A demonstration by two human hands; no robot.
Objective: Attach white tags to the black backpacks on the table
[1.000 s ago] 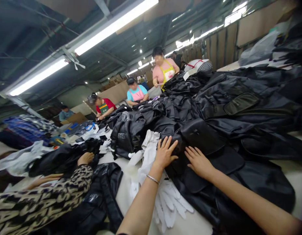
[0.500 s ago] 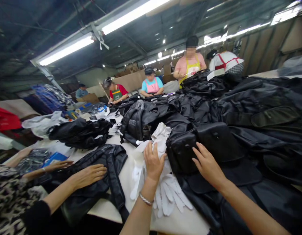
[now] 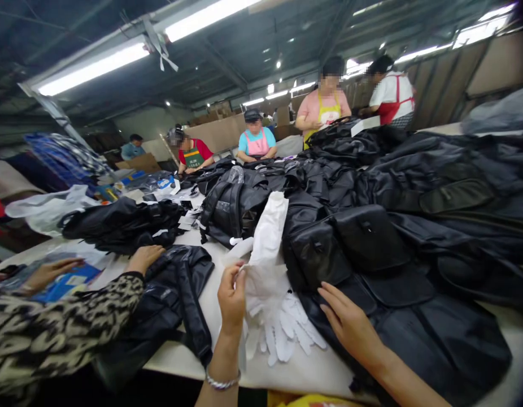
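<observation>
My left hand (image 3: 231,299) is closed in a pinch on the edge of a thin, see-through white sheet (image 3: 265,281), which looks like tissue paper. Under and below that sheet, white finger-shaped strips (image 3: 287,333) fan out on the table. Longer folded white paper (image 3: 270,226) stands up just behind. My right hand (image 3: 350,322) has its fingers stretched out and holds nothing. It rests on or just above a black backpack (image 3: 363,240) with two flapped front pockets; whether it touches is unclear.
At left, a co-worker's sleeved arm (image 3: 92,311) reaches over another black bag (image 3: 172,305). A heap of black bags (image 3: 439,164) covers the right and far table. Clear plastic (image 3: 49,206) lies at far left. Several people work across the table.
My left hand has gone from spread over the white paper to pinching a thin sheet, lower and further left. My right hand has moved slightly down. The co-worker's arms have shifted.
</observation>
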